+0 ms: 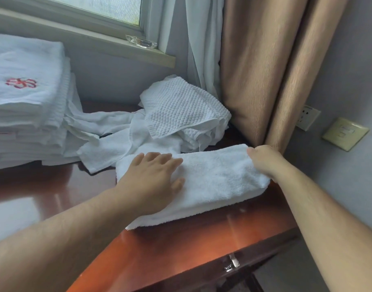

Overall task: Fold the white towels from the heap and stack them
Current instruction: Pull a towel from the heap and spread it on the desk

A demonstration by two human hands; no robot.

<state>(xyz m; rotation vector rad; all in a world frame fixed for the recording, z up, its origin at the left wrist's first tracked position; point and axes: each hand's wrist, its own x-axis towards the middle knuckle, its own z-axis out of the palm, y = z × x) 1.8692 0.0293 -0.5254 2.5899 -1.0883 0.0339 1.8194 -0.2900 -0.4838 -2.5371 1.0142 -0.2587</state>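
The stack of folded towels [27,102] is cut off at the left frame edge, and its red embroidered emblem [21,82] is too blurred to read. The right hand's [265,161] fingertips are hidden in cloth. The folded towel [214,178], thick white terry in a long oblong, lies on the glossy reddish wooden desk [180,239] near its front edge, touching the crumpled heap [176,119], whose top piece is waffle-weave. The left hand [153,180] lies flat on the towel's left half, fingers straight and slightly spread. The right hand grips its right end, fingers curled, beside the tan curtain [265,70].
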